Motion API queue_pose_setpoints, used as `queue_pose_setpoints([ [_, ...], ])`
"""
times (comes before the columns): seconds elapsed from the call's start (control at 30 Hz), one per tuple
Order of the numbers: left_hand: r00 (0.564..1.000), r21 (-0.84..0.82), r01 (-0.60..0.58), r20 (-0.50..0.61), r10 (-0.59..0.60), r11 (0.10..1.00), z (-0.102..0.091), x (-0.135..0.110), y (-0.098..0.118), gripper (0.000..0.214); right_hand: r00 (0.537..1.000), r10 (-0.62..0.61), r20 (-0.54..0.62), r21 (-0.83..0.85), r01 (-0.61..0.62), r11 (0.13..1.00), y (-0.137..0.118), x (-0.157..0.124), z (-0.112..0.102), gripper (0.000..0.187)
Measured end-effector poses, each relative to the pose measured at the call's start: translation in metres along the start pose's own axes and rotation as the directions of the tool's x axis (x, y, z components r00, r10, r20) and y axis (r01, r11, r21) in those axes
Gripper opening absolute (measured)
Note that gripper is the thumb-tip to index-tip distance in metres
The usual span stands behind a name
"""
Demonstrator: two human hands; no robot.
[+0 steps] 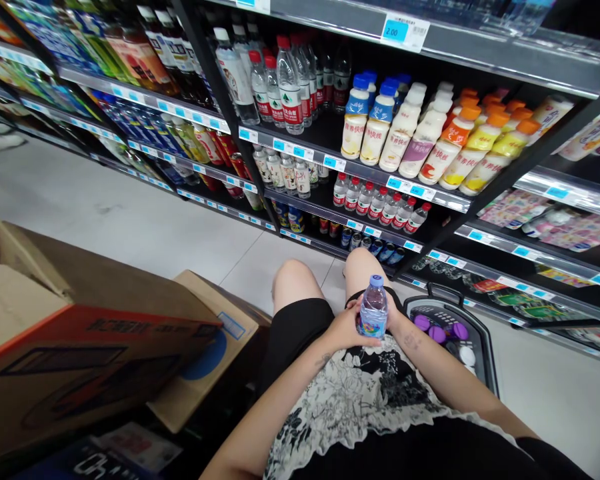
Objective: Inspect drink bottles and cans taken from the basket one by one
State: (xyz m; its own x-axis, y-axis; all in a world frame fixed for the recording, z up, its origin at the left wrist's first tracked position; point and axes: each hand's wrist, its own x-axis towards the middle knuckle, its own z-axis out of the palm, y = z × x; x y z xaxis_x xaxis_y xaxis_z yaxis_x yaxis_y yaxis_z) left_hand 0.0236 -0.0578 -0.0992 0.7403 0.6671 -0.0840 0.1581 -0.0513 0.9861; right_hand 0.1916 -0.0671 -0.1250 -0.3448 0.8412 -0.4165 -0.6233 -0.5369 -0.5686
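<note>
Store shelves [480, 50] line the upper frame, bottled drinks [410, 137] facing outward, presumably for easy choosing, while just below and right of centre the left hand [347, 329] and right hand [393, 312] both clasp a small capped bottle [373, 305] upright, likely to steady it.

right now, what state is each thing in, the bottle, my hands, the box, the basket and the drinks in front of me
bottle, upright, capped, held
left hand, closed on the bottle
right hand, closed on the bottle, partly hidden
box, open
basket, partly filled
red-capped bottles, upright, capped
orange-capped bottles, capped, standing
</note>
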Motion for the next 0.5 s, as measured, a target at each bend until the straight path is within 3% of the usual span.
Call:
queue_pose_setpoints([
  [0.37, 1.000, -0.067, 0.004, -0.015, -0.005, 0.998, 0.001, 0.000, -0.005, 0.087, 0.999, 0.018, 0.033, 0.014, -0.018, 1.000, 0.000, 0.000, 0.002, 0.040],
  [0.5, 0.999, -0.058, 0.013, -0.032, -0.015, 0.998, 0.001, 0.000, -0.012, 0.078, 0.999, 0.030, 0.011, 0.071, -0.031, 0.997, -0.003, 0.000, 0.011, 0.038],
])
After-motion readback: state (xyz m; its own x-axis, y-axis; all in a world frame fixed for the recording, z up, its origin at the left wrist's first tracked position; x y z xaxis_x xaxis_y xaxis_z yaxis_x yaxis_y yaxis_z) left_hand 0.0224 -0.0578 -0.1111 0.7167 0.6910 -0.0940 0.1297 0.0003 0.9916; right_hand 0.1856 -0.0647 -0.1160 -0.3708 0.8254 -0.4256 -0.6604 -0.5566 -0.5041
